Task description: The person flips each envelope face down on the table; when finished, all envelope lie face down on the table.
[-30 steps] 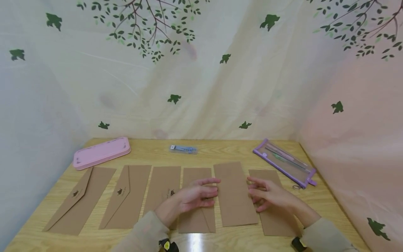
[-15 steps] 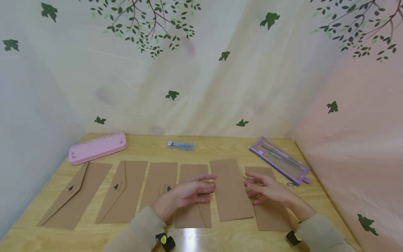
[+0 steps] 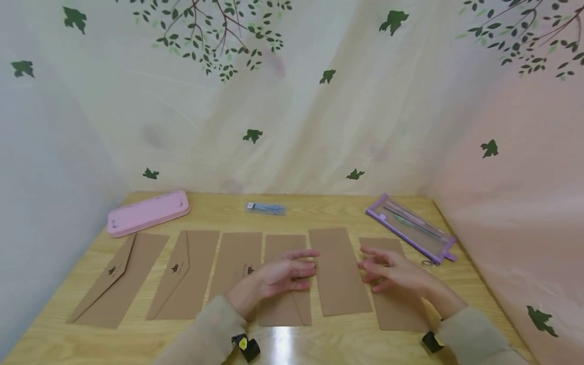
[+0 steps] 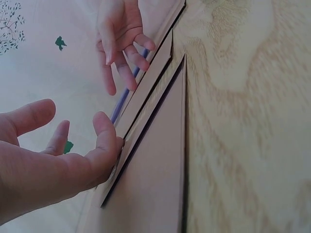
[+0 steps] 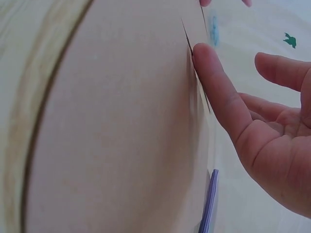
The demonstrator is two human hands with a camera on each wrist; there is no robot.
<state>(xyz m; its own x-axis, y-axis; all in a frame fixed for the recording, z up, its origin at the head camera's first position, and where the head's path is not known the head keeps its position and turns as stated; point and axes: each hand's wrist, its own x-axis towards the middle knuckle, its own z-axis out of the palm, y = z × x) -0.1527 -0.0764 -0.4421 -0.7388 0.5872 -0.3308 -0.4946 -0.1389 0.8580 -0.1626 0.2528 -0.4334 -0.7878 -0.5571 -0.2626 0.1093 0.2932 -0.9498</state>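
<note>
I see the left hand (image 3: 278, 276) and right hand (image 3: 396, 274) with fingers loosely parted, grasping nothing. Between them, the 5th envelope (image 3: 341, 279) from the left lies flat on the table (image 3: 324, 209), in a row of 6. I cannot tell whether fingertips touch its edges. A purple-edged pouch (image 3: 410, 228) sits behind.

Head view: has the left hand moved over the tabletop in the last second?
No, no visible shift either way: the left hand keeps its offset from the blue packet. Both sit slightly higher in frame, suggesting camera motion.
</note>
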